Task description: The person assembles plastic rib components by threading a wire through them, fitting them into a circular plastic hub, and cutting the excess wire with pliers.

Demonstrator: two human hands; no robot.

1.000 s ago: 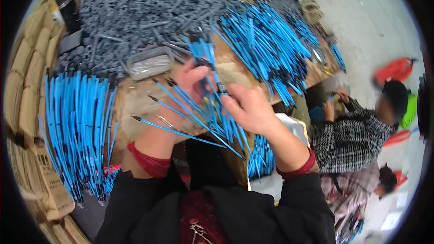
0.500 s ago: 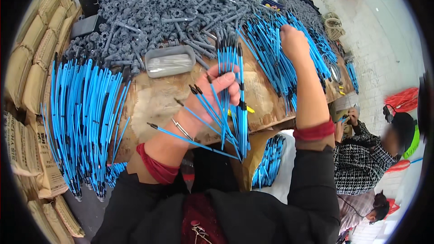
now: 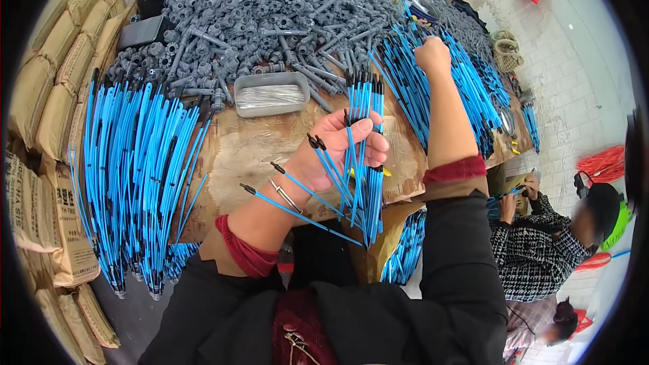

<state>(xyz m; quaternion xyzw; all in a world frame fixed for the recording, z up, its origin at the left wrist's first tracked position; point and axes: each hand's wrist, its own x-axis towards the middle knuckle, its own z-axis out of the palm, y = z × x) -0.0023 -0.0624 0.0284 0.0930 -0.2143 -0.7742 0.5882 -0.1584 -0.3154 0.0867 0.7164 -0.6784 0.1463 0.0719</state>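
Note:
My left hand is closed round a bundle of thin blue plastic rods with black tips, held upright over the table's front edge. Several rods splay out to the left across my wrist, their lower ends meeting the bundle. My right hand reaches over the far right of the table, its fingers closed at the large pile of blue rods. What those fingers grip is hidden. At the left edge of the table lies another big heap of blue rods, its lower ends hanging over the edge.
Grey plastic fittings are heaped at the back. A grey tray of thin metal pins stands before them. Stacked sacks line the left. A box with blue rods is below the table. A co-worker handles blue rods at right.
The view has shifted slightly, so the table things appear farther right. My right hand has moved a little farther back and left over the rod pile. My left hand keeps its bundle.

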